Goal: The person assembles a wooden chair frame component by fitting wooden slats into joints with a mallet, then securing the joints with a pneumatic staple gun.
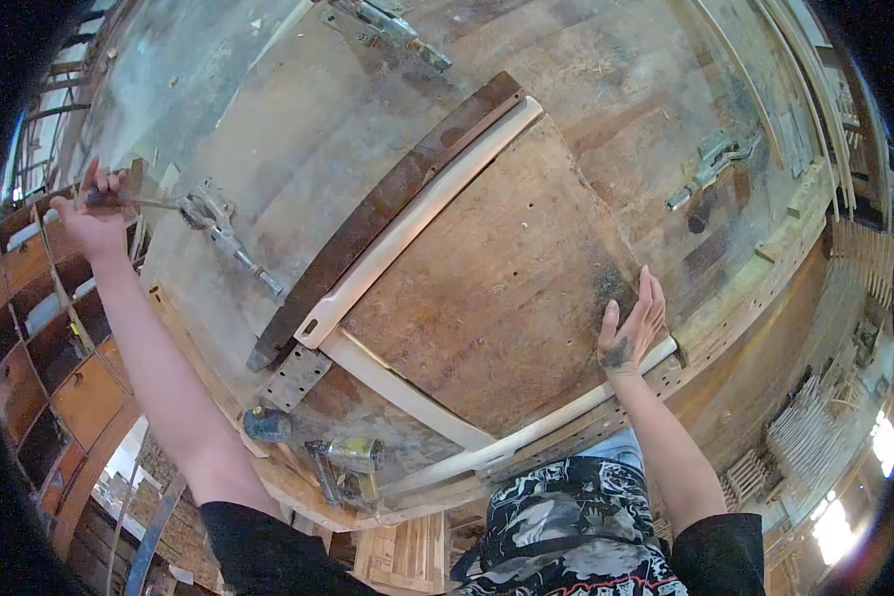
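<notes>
My left hand (99,214) reaches out to the far left, its fingers closed round the dark handle of a metal toggle clamp (209,221). That clamp's rod points at a long, dark curved wooden form (368,223). Against the form lies a pale wooden rail (422,219) with a slot at its near end. A pale crosspiece (407,387) runs from it to a front rail (556,415). My right hand (634,328) is open, fingers stretched out, at the right end of the front rail; a dark smudge marks its wrist.
More toggle clamps sit at the top (392,35) and right (710,174) of the worn workbench (606,109). A yellowish nail gun (353,455) lies at the near left edge. A drilled wooden strip (735,318) borders the right side. Wooden compartments (89,397) stand left.
</notes>
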The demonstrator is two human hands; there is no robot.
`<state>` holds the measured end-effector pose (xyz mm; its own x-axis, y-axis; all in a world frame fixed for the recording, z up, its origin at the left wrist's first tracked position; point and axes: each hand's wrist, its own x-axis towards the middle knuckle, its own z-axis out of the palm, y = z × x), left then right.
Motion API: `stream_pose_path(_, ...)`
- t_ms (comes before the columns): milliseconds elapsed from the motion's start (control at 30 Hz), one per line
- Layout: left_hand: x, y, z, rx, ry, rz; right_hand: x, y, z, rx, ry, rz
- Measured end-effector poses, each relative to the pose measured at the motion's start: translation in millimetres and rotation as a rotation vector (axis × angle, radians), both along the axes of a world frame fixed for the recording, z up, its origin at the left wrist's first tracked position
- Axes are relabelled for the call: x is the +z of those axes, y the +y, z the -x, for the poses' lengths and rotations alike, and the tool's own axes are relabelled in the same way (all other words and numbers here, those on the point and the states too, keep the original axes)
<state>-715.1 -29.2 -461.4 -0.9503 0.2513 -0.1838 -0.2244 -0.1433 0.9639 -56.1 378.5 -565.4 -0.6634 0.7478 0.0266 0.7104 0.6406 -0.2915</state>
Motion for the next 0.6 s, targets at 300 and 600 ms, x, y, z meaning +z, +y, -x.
stream_pose_path(300,-10.6,51.6,-168.4,0.270,0.304,0.501,2.1,-2.0,0.8,0.000,0.014,-0.016)
stream_pose_path(600,-53.2,51.4,-198.8,0.337,0.435,0.625,2.4,-1.8,-1.0,-0.005,0.027,-0.028)
